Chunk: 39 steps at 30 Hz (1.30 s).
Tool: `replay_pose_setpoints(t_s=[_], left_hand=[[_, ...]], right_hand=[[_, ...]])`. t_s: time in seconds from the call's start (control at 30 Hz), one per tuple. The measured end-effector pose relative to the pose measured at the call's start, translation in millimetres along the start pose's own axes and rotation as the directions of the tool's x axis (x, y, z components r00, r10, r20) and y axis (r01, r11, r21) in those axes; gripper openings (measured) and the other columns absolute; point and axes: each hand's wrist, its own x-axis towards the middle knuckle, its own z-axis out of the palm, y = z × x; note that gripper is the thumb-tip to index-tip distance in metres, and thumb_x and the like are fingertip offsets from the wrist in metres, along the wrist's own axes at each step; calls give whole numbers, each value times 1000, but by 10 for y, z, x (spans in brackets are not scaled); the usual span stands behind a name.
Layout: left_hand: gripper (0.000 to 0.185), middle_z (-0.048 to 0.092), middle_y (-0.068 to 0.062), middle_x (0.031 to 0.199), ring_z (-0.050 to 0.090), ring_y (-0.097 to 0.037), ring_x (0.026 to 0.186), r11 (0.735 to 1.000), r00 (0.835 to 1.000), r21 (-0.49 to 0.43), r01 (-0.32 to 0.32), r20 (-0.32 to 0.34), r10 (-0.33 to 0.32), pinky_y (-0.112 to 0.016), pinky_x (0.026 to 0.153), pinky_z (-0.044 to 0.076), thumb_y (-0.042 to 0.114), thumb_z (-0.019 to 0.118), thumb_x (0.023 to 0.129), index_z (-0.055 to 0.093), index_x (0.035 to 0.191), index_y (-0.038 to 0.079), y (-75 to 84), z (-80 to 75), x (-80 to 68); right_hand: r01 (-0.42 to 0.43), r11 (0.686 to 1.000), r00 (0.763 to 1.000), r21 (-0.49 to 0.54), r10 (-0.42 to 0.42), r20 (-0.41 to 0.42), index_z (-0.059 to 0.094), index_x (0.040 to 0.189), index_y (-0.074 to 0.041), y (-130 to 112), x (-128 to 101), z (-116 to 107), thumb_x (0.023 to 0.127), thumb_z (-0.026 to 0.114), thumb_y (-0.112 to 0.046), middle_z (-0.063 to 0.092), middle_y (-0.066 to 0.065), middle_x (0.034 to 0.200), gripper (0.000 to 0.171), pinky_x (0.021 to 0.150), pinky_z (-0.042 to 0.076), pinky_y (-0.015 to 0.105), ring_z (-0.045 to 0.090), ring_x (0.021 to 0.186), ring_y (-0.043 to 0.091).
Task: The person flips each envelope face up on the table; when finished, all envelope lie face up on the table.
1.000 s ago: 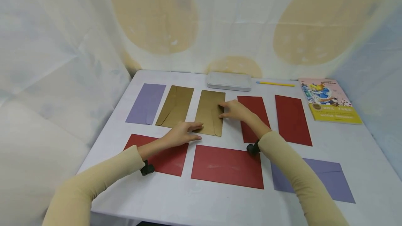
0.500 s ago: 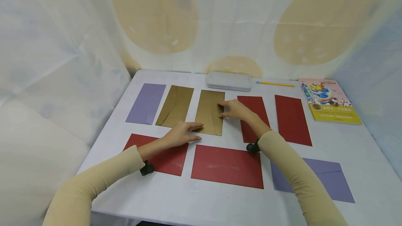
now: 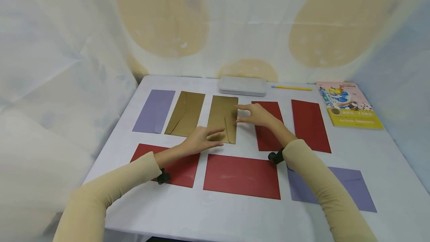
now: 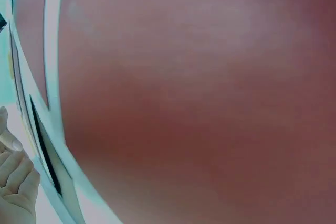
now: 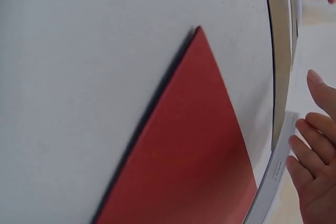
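Observation:
A gold envelope (image 3: 221, 109) lies flat near the table's middle, flap seams showing. Over its lower end reaches my left hand (image 3: 199, 140), finger and thumb spread apart with nothing between them. At the right edge of the same envelope is my right hand (image 3: 256, 115), thumb and forefinger parted in a wide gap. A second gold envelope (image 3: 188, 111) lies just left of it, then a purple one (image 3: 154, 110). Red envelopes fill most of both wrist views; the right wrist view shows my right palm with its fingers loosely bent (image 5: 317, 177).
Two red envelopes lie in front, one (image 3: 242, 176) centred, another (image 3: 184, 169) under the left forearm. Two more red ones (image 3: 263, 137) (image 3: 310, 126) lie right, and a purple envelope (image 3: 349, 186) under the right sleeve. Behind are a grey case (image 3: 242, 86), a pencil (image 3: 292, 88) and a book (image 3: 349, 104).
Both hands have come off the gold envelope's edges, their fingers spreading wider. The left hand has shifted slightly right over the envelope. The envelopes lie as before, with a slight camera shift.

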Motion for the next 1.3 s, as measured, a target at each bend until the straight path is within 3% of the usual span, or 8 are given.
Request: replay_pose_setpoints(t_s=[0.2, 0.27, 0.37, 0.5, 0.77, 0.83, 1.13, 1.3], left_hand=[[57, 63, -11, 125, 60, -19, 113, 999, 999, -19, -41, 14, 41, -40, 95, 47, 22, 77, 84, 57, 133, 1, 83, 96, 169], [58, 60, -10, 130, 56, -18, 120, 999, 998, -15, -50, 29, 50, -38, 96, 46, 23, 78, 84, 57, 134, 2, 103, 133, 231], [60, 62, -11, 127, 63, -18, 92, 997, 997, -22, -69, 44, 70, -35, 86, 49, 24, 77, 84, 55, 135, 3, 147, 186, 338], [61, 62, -11, 127, 57, -19, 77, 995, 993, -8, -104, 51, 104, -32, 82, 49, 27, 77, 84, 55, 136, 4, 235, 248, 479], [63, 62, -13, 126, 65, -19, 97, 994, 983, -4, -107, 148, 106, -30, 88, 49, 26, 76, 85, 52, 138, 2, 387, 435, 658], [64, 58, -11, 133, 57, -18, 119, 994, 980, 17, -108, 169, 104, -30, 96, 46, 27, 76, 85, 51, 139, 3, 418, 498, 703], [69, 65, -7, 121, 60, -9, 96, 976, 973, 192, -106, 223, 62, -15, 83, 43, 34, 77, 83, 51, 138, 2, 545, 757, 925], [73, 63, -8, 124, 60, -12, 110, 961, 977, 264, -77, 210, 20, -16, 91, 43, 34, 80, 80, 50, 138, 0, 603, 866, 962]], right_hand=[[-37, 999, 999, -10, 37, -4, 50, 141, -7, 96, -108, -40, 87, 72, -35, 66, 20, 108, 64, 75, 45, 38, 54, 78, 24], [-60, 998, 998, 6, 60, -5, 50, 141, -8, 128, -158, -74, 87, 72, -36, 65, 20, 112, 66, 78, 46, 40, 56, 83, 26], [-85, 996, 996, 36, 85, -25, 50, 142, -8, 176, -246, -142, 86, 73, -38, 52, 15, 139, 67, 95, 44, 46, 52, 120, 27], [-135, 987, 990, 92, 138, -32, 47, 144, -10, 269, -372, -237, 87, 72, -38, 47, 13, 144, 68, 101, 38, 52, 44, 130, 30], [-271, 959, 960, 78, 275, -46, 44, 147, -14, 542, -579, -421, 87, 68, -48, 42, 20, 146, 73, 100, 34, 63, 35, 133, 42], [-299, 952, 952, 63, 302, -55, 43, 147, -13, 621, -613, -468, 87, 68, -48, 41, 23, 146, 73, 99, 33, 65, 35, 133, 44], [-389, 921, 920, 27, 390, -40, 38, 148, -8, 870, -660, -628, 89, 67, -44, 36, 30, 146, 74, 101, 30, 65, 31, 133, 49], [-420, 908, 907, 8, 420, -13, 37, 148, -5, 910, -622, -664, 90, 66, -43, 34, 31, 146, 75, 103, 27, 65, 28, 134, 50]])
